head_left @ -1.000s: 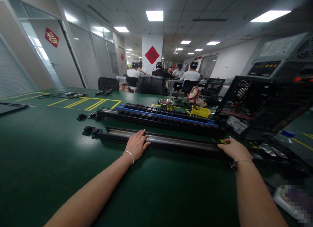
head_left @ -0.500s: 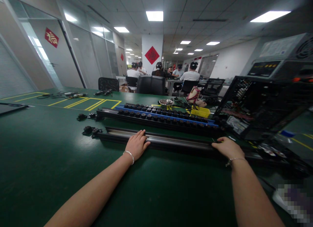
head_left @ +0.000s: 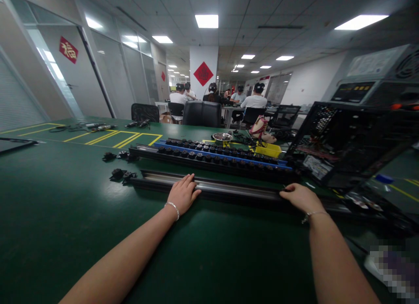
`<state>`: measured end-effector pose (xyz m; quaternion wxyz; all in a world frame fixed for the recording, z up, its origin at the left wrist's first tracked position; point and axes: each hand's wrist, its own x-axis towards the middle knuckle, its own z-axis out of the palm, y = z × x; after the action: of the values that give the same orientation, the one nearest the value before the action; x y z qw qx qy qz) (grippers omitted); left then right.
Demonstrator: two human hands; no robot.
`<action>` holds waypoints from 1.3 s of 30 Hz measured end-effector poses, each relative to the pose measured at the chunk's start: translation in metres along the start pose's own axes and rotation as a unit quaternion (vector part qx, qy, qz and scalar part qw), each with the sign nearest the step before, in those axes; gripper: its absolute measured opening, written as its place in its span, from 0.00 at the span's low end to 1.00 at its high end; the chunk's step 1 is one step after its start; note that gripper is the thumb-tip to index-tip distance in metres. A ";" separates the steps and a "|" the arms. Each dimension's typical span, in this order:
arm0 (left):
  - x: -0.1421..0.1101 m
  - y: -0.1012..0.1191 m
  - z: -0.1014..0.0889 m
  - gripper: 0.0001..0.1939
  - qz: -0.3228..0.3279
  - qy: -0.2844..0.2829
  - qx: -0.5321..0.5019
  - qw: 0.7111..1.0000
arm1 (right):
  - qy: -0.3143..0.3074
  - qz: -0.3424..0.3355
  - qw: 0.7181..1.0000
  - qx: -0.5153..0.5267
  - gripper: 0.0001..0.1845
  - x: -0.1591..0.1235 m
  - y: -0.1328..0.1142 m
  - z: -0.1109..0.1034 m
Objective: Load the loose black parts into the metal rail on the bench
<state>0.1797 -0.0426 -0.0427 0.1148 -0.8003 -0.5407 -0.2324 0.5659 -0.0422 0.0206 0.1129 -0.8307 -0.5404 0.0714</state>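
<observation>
A long black channel rail (head_left: pixel 235 191) with a shiny inner face lies across the green table in front of me. My left hand (head_left: pixel 182 192) grips it left of its middle, fingers across the top and thumb at the near side. Over the rail's right part, my right hand (head_left: pixel 303 198) is closed in a pinch, thumb and forefinger tips together at the channel; whatever is between them is too small to make out. Black star-shaped parts (head_left: pixel 121 175) lie by the rail's left end. Behind it, a second rail (head_left: pixel 147 152) runs alongside a blue strip (head_left: pixel 216 153) with rows of round black parts.
An open black computer case (head_left: pixel 330 142) stands at the right. A shiny metal dish (head_left: pixel 223 137) and a yellow tray (head_left: pixel 268 150) are behind the rails. Cables and tools (head_left: pixel 98 127) lie at the far left. Several people (head_left: pixel 255 101) sit at tables beyond.
My right hand has shifted slightly left along the rail, its fingertips still pinched. My left hand stays where it was on the rail.
</observation>
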 end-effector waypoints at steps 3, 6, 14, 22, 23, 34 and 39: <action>0.000 0.000 -0.001 0.16 0.004 0.001 0.004 1.000 | -0.022 -0.034 0.999 0.024 0.22 0.002 0.005 0.000; -0.001 0.000 0.000 0.17 0.009 0.004 0.012 1.000 | -0.044 -0.067 0.995 0.060 0.25 0.003 0.012 0.000; 0.000 -0.001 0.001 0.16 0.009 0.003 0.026 1.000 | -0.049 -0.146 0.984 0.094 0.21 0.005 0.024 -0.002; 0.000 -0.001 0.000 0.16 0.008 -0.007 0.035 0.999 | -0.019 -0.164 0.982 0.089 0.21 0.004 0.020 0.001; 0.000 -0.001 0.000 0.16 0.008 -0.007 0.036 0.999 | -0.019 -0.166 0.982 0.090 0.21 0.003 0.019 0.001; 0.001 0.001 -0.001 0.16 0.008 -0.012 0.049 0.999 | -0.021 -0.206 0.972 0.107 0.19 -0.001 0.003 0.008; 0.001 0.001 -0.001 0.15 0.004 -0.011 0.048 0.999 | -0.029 -0.228 0.966 0.119 0.18 -0.004 -0.004 0.009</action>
<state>0.1806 -0.0427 -0.0413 0.1484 -0.7981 -0.5496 -0.1971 0.5591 -0.0430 0.0133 0.2080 -0.6636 -0.7064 0.1316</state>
